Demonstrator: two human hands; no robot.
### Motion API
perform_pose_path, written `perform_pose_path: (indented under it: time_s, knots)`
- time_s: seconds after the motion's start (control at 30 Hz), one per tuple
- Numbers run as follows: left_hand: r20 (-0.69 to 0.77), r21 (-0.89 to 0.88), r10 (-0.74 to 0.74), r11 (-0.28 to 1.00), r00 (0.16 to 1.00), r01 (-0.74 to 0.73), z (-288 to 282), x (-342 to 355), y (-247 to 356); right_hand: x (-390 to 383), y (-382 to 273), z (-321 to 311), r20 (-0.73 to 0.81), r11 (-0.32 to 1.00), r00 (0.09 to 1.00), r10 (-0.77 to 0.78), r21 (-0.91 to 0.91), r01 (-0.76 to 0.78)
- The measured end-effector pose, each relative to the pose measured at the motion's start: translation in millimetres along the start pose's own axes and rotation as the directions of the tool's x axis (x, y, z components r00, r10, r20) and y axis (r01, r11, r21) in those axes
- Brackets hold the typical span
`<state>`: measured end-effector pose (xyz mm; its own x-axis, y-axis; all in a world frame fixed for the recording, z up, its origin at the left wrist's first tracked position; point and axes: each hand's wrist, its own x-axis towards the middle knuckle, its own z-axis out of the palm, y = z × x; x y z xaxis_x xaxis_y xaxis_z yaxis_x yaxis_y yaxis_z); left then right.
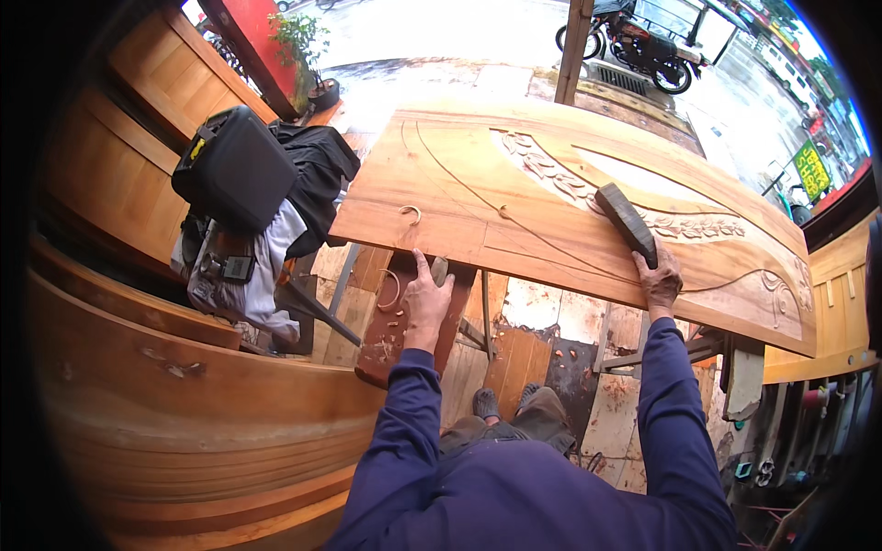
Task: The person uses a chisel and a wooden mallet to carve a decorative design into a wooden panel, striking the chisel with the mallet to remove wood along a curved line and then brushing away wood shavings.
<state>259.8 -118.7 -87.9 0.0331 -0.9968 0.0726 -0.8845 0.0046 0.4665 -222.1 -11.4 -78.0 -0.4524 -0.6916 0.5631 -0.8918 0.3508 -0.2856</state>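
Note:
A carved wooden door panel (560, 239) lies horizontally before me, with a curved groove, leafy relief and a curled shaving (410, 214) on it. My right hand (660, 280) grips one end of a long dark block (623, 219) resting on the panel's right half. My left hand (426, 298) is at the near left edge, index finger stretched toward the edge, beside a small greyish object (440, 270) that it seems to hold; its kind is unclear. Beneath that hand, a reddish-brown board (386, 344) carries shavings and a pale curled piece.
Wooden panels (184, 404) line my left, beneath a black case (230, 165) on cloths. Trestle legs (487, 312) stand under the panel on a patchwork floor (514, 358). More panels (827, 285) and tools lean at right. A motorbike (643, 50) and potted plant (322, 87) stand beyond.

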Motion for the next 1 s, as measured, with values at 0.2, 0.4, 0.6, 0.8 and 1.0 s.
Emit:
perform_pose_path:
  time_s: [0.2, 0.4, 0.6, 0.8, 1.0]
  knots:
    - [-0.002, 0.011, -0.001, 1.0, 1.0, 0.001, 4.9, 1.1, -4.7, 2.7, 2.1, 4.4, -0.021, 0.999, 0.999, -0.04, -0.012, 0.04]
    - [0.029, -0.024, -0.02, 0.999, 0.999, 0.02, -2.6, 1.1, 1.4, 0.1, 2.6, 3.9, 0.002, 1.0, 1.0, -0.017, -0.011, 0.017]
    - [0.035, 0.023, 0.003, 1.0, 0.999, -0.003, -5.3, 1.1, 5.2, 1.5, 2.3, 3.2, -0.006, 0.999, 0.999, -0.036, 0.003, 0.036]
    - [0.04, 0.029, -0.005, 1.0, 0.999, 0.004, -6.1, -1.4, 3.5, -1.1, 1.6, 3.2, -0.015, 0.999, 0.999, -0.038, 0.007, 0.038]
    - [0.015, -0.016, -0.016, 1.0, 1.0, 0.016, -1.1, 0.4, 1.4, 0.7, 2.3, 3.3, 0.022, 1.0, 1.0, -0.009, 0.002, 0.009]
